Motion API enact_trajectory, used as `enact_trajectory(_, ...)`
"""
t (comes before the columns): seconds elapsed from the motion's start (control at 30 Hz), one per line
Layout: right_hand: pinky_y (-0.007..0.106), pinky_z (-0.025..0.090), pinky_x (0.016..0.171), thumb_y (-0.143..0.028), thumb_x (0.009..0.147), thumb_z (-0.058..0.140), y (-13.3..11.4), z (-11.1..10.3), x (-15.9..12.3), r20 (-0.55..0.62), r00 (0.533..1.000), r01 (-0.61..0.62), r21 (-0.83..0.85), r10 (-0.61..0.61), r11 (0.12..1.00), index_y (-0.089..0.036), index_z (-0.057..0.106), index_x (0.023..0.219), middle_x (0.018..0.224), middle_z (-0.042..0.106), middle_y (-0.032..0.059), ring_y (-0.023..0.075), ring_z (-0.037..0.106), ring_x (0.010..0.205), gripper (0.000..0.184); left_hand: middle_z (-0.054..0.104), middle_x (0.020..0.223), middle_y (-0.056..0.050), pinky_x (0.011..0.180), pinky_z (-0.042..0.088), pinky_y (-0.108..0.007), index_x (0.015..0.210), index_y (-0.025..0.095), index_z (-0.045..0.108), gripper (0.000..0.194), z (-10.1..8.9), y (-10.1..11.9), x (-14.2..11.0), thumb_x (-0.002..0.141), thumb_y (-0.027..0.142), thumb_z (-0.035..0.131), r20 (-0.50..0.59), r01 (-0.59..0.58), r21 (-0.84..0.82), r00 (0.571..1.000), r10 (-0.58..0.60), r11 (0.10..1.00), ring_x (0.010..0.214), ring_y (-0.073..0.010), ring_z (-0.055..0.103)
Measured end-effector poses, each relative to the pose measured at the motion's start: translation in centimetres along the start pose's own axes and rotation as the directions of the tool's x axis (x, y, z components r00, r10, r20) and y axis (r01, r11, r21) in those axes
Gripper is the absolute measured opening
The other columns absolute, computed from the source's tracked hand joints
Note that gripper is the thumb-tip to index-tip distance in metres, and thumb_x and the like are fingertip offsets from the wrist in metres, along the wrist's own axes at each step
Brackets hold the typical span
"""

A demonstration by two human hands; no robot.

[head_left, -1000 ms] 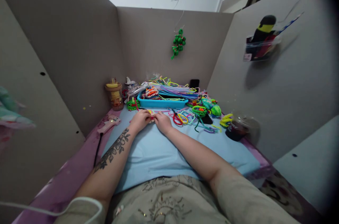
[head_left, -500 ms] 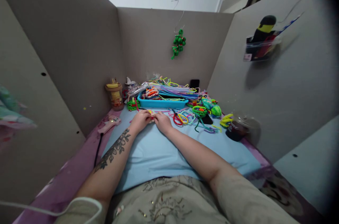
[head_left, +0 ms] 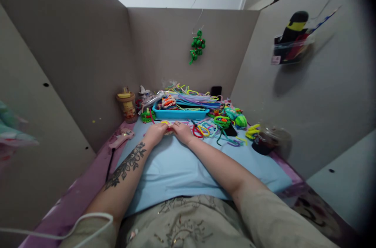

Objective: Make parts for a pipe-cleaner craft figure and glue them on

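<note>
My left hand (head_left: 154, 133) and my right hand (head_left: 182, 132) rest side by side on a light blue mat (head_left: 176, 173). Their fingers are curled together round a small pipe-cleaner piece (head_left: 168, 127) with yellow and red in it, held between the two hands. Most of that piece is hidden by the fingers. A tattoo runs along my left forearm. Just beyond the hands stands a blue tray (head_left: 179, 114) piled with coloured pipe cleaners.
Loose pipe cleaners and small green figures (head_left: 223, 123) lie right of the tray. A jar (head_left: 127, 105) and a pink glue gun (head_left: 120, 137) sit at the left, a dark cup (head_left: 261, 143) at the right. Grey partition walls enclose the desk; a green ornament (head_left: 197, 46) hangs on the back wall.
Both hands have shifted slightly away from me, toward the tray, still closed on the same small piece. The camera has tilted a little.
</note>
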State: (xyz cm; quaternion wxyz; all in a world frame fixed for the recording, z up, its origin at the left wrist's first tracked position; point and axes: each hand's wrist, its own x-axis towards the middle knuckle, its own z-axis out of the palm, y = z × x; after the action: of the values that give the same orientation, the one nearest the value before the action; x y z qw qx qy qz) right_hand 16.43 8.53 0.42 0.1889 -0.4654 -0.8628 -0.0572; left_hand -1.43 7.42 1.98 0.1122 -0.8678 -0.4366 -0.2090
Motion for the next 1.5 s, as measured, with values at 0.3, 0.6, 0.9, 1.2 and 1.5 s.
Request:
enact_trajectory(0.3,0.027,0.042,0.078,-0.026,0.094,0.037,-0.1,0.5,0.2,-0.016,0.999,-0.039,0.040,0.039,0.998,-0.019,0.059,0.112,0.113,0.057,0.0101,0.0192,0.053,0.100,0.030,0.066,0.095,-0.013,0.077,0.048,-0.033,0.097,0.015,0.063,0.020,0.7,-0.2,0.2,0.088,0.025,0.049,0.001,-0.022,0.035,1.000,0.022,0.999,0.089,-0.0236,0.062)
enact_trajectory(0.6,0.028,0.043,0.074,-0.027,0.095,0.035,-0.5,0.5,0.4,-0.014,0.996,-0.085,0.027,0.086,0.996,-0.018,0.058,0.108,0.111,0.057,0.0103,0.0197,0.055,0.096,0.028,0.066,0.092,-0.013,0.076,0.048,-0.034,0.091,0.015,0.064,0.016,0.9,0.0,0.2,0.087,0.023,0.050,-0.015,-0.023,0.064,1.000,0.024,0.998,0.089,-0.0244,0.062)
enact_trajectory(0.9,0.028,0.042,0.075,-0.027,0.095,0.035,-0.7,0.6,0.3,-0.015,0.995,-0.094,0.038,0.094,0.995,-0.019,0.057,0.109,0.112,0.056,0.0100,0.0201,0.055,0.096,0.028,0.067,0.096,-0.013,0.077,0.048,-0.033,0.093,0.014,0.063,0.020,1.4,-0.2,0.2,0.088,0.025,0.048,-0.036,-0.020,0.102,0.999,0.024,0.995,0.091,-0.0237,0.062)
enact_trajectory(1.2,0.027,0.042,0.077,-0.030,0.091,0.044,-0.5,1.0,0.2,-0.060,0.993,-0.093,0.116,0.101,0.989,-0.020,0.059,0.106,0.106,0.057,0.0078,0.0189,0.055,0.096,0.023,0.067,0.100,-0.011,0.080,0.047,-0.031,0.095,0.016,0.065,0.024,1.2,-0.1,0.0,0.089,0.029,0.047,-0.094,0.020,0.042,0.995,-0.016,0.999,0.094,-0.0212,0.061)
enact_trajectory(1.5,0.025,0.041,0.074,-0.022,0.084,0.054,-0.3,2.2,0.7,-0.170,0.971,-0.101,0.344,0.168,0.933,-0.021,0.062,0.088,0.091,0.057,0.0022,0.0157,0.055,0.086,0.009,0.067,0.103,-0.009,0.082,0.047,-0.032,0.093,0.018,0.069,0.023,1.2,0.0,0.0,0.087,0.027,0.049,-0.115,0.032,-0.043,0.993,-0.037,0.999,0.094,-0.0208,0.061)
